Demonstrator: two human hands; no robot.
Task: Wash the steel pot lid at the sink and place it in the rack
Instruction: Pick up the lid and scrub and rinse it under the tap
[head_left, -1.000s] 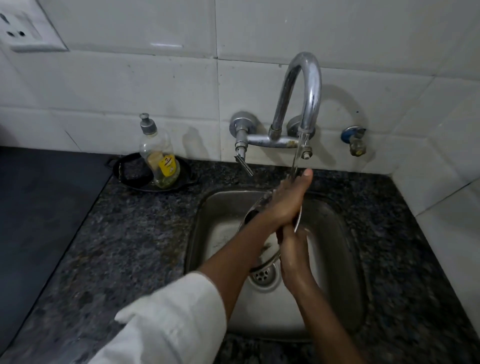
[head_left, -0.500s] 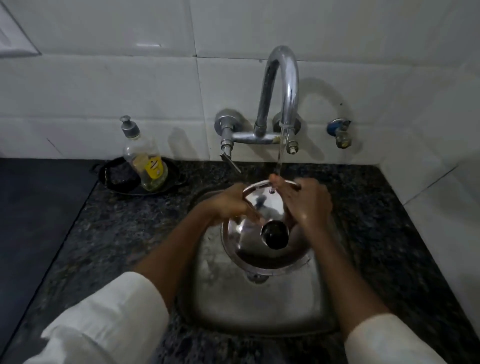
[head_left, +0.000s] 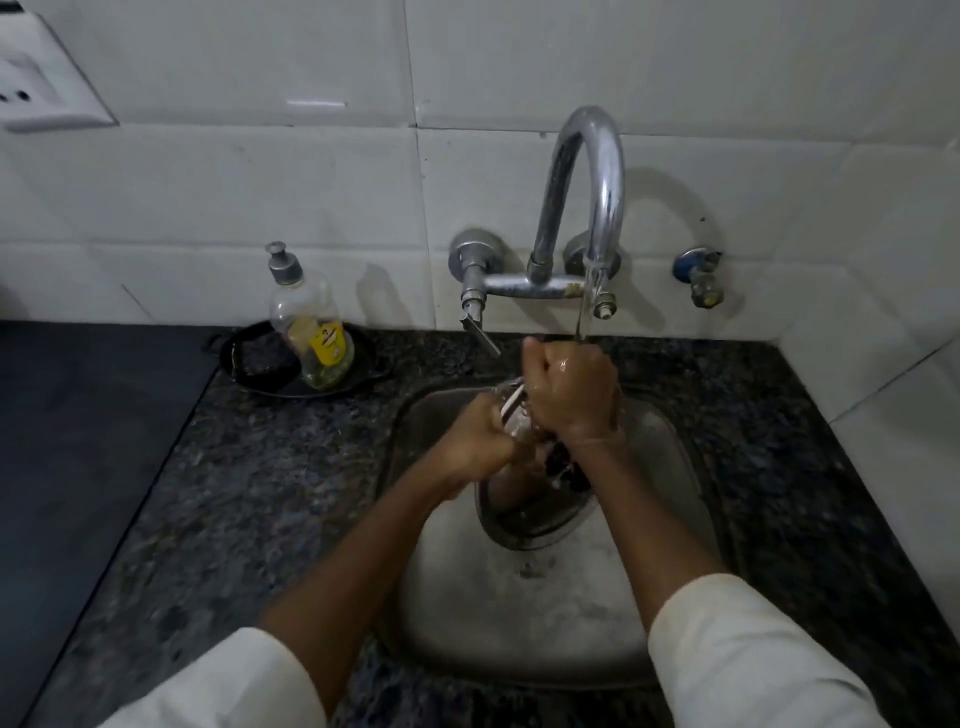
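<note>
Over the sink (head_left: 691, 467), under the tap (head_left: 587, 208), the left hand (head_left: 480, 441) and right hand (head_left: 569, 395) grip the wet steel lid (head_left: 535, 512), which looks hard, light and slippery, so hold its rim tight with 2 hands.

Looking at large white wall tiles (head_left: 260, 182) running across the back and turning the corner at the right, dimly lit. Catching a glint of light high on one tile. Sitting at the upper left, a white socket plate (head_left: 36, 88) (partly cut off by the frame). Spreading below, a dark speckled granite counter (head_left: 249, 493), meeting a plain dark slab (head_left: 78, 441) at the left.
</note>
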